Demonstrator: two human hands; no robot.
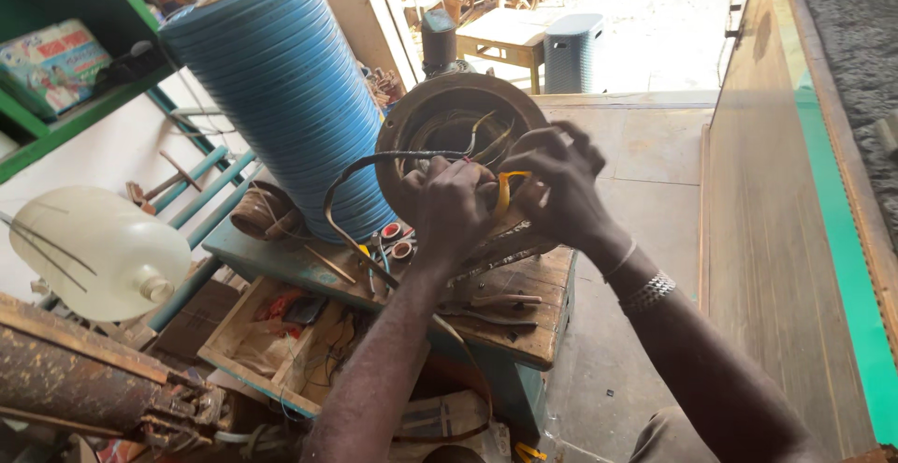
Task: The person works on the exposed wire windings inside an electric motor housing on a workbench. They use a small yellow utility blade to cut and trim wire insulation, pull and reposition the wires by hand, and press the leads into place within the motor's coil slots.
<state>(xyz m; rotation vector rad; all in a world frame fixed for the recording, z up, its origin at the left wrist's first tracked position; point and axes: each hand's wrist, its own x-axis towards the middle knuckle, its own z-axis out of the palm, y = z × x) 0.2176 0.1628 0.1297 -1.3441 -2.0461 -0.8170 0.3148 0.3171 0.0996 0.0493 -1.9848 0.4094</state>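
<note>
Worn wood tops the small bench (524, 332) under my fingers, its teal frame showing at the near corner, on a pale concrete floor (655, 154) that runs out to a sunlit doorway. My left hand (449, 206) is closed around black wires (374, 159) at the front of the round brown motor housing (449, 98), which stands tilted on the benchtop just behind my knuckles. My right hand (561, 187) curls its fingers, pinching a yellow sleeve (505, 187) between the 2 hands. Left of my fingers a ribbed blue cylinder (281, 89) crowds the housing, touching or nearly so. Below my left wrist an open wooden tray (243, 341) of scraps juts out. Right of my fingers the floor lies open up to a long wooden panel (776, 238).
</note>
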